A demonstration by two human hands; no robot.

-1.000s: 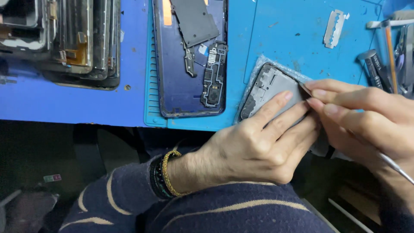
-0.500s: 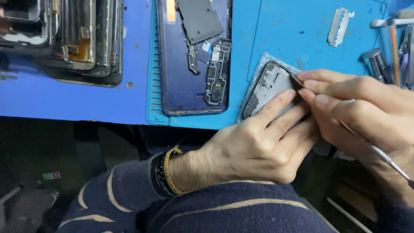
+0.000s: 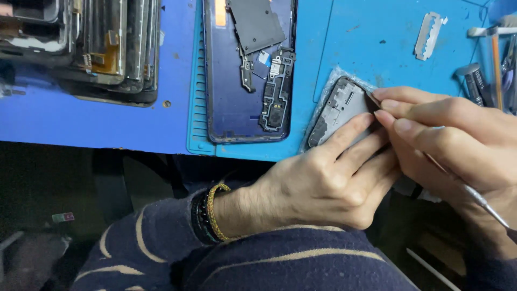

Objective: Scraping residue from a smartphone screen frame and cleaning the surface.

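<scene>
Firmly under the left hand [image 3: 323, 183] grip, grey phone frame [image 3: 339, 110]; right hand [image 3: 458, 140] pinched round metal tool [image 3: 484, 203]

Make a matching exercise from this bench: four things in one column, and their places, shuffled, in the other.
Things:
1. razor blade
2. opened blue phone
3. stack of phone screens
4. grey phone frame

Places:
A. far left on the blue table
B. under the left hand fingers, near the mat's front edge
C. top right on the mat
D. middle of the bench, inner parts showing

Pairs: 1-C, 2-D, 3-A, 4-B
</scene>
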